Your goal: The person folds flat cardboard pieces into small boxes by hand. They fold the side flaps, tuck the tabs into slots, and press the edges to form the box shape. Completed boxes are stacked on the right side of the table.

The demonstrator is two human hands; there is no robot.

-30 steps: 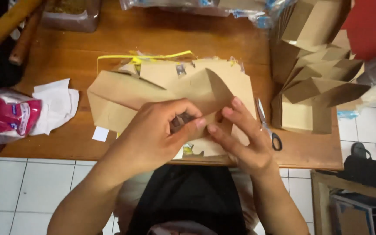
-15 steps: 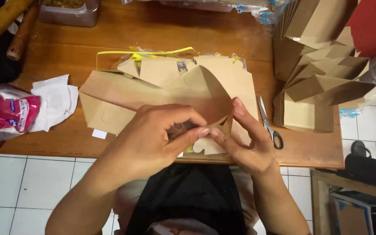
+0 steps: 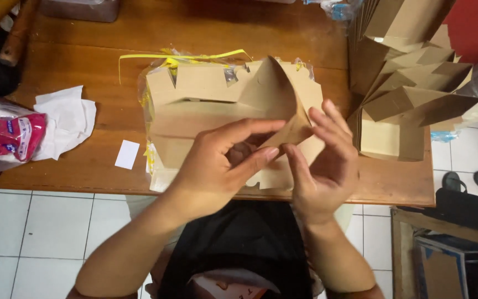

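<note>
both the left hand (image 3: 217,166) and the right hand (image 3: 325,166) pinch a curved flap of the brown cardboard sheet (image 3: 275,105) above a stack of flat sheets (image 3: 195,119) on the wooden table (image 3: 84,50).

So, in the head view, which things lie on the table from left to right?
Pink and white bag → crumpled white paper → small white card → brown cardboard blank under both hands → stack of folded cardboard boxes.

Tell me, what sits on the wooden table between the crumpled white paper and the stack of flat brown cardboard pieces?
In the head view, a small white paper rectangle lies on the bare wooden table between the crumpled white paper and the stack of flat brown cardboard pieces.
</note>
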